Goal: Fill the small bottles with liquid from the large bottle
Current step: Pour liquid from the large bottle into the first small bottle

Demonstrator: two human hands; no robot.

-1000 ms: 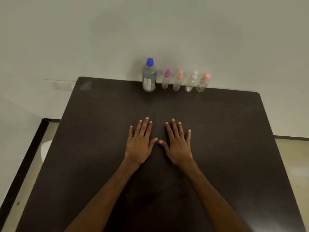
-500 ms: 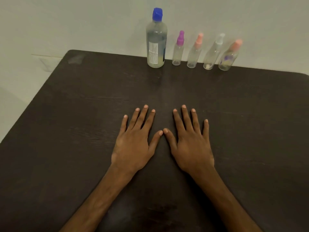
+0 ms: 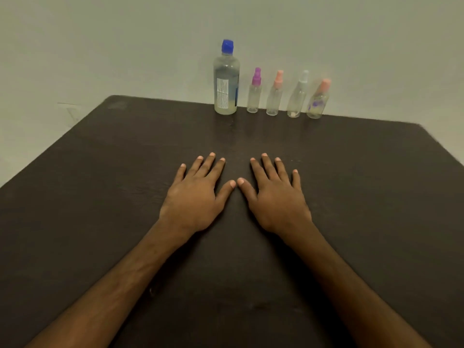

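At the back, the large bottle [image 3: 226, 81] stands upright; left hand [image 3: 193, 199] and right hand [image 3: 276, 202] fingers spread.

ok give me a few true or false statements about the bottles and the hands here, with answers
1. The large bottle has its blue cap on. True.
2. The left hand holds the large bottle. False: it lies flat on the table with straight fingers and holds nothing.
3. The purple-topped small bottle stands directly to the right of the large bottle. True.
4. The right hand touches a small bottle. False: it lies flat on the table, well short of the row.
5. The small bottle at the right end has a green top. False: its top is pink.
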